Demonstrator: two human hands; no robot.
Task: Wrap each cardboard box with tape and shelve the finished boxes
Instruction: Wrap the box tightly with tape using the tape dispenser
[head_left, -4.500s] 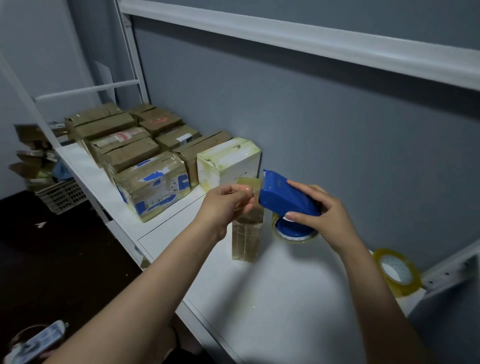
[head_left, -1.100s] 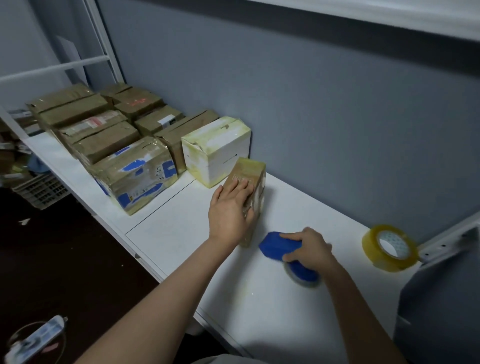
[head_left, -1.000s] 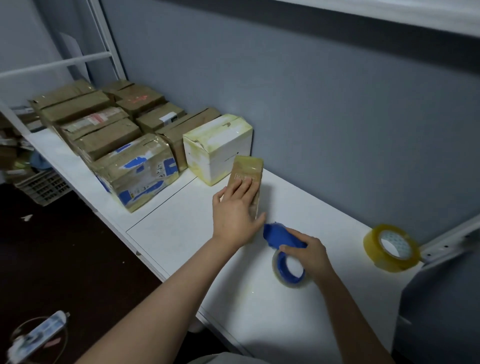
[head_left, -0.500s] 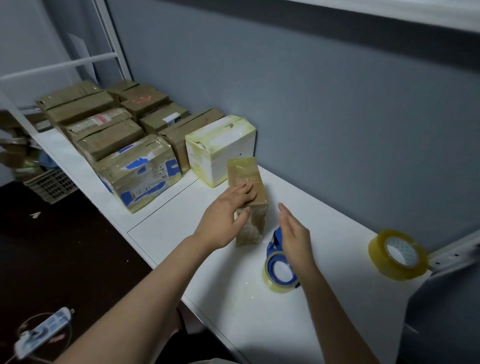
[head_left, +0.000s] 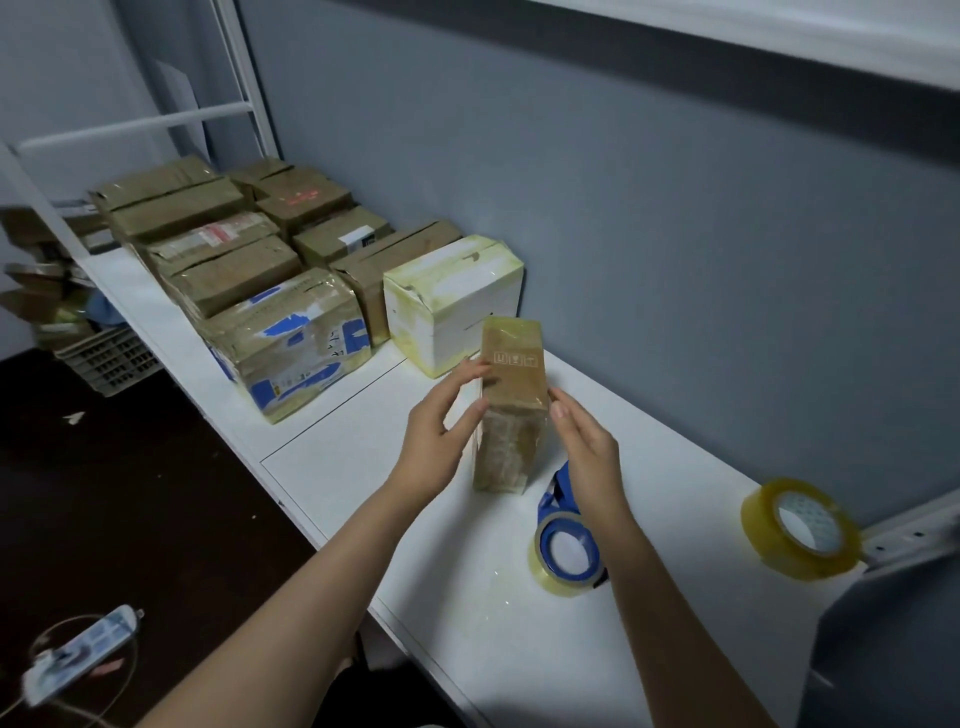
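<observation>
Cardboard box (head_left: 511, 405): tall, narrow and glossy with tape on the faces that show. It stands upright on the white shelf board (head_left: 363, 467), just in front of the white box (head_left: 457, 296) that ends the row of wrapped boxes (head_left: 223, 244) along the wall.

Change observed: a second ago the right hand gripped the tape dispenser, and half a second ago it was letting go. The tape dispenser (head_left: 569, 540) now lies on the board by the foot of the box, partly under the right wrist, and nothing holds it.

Right hand (head_left: 587, 447): raised to the right side of the box, fingers straight and together, wide, holding nothing. The tips reach the upper right edge. Whether they press on it or only brush it cannot be told from where I stand.

Left hand (head_left: 441, 426): takes the left edge between the thumb and lightly bent fingers, a narrow steadying hold.

Meaning for the task: with the tool put down and a hand on each side, taping of this box appears complete. The step in hand is probably a last check before shelving.

Next move, as judged: close both hands on the sides, lift, and set the box down beside the white box.

Caution: a tall box on a small foot tips readily, and taped faces are slick.

Spare tape roll (head_left: 797, 527): well apart at the right, untouched
</observation>
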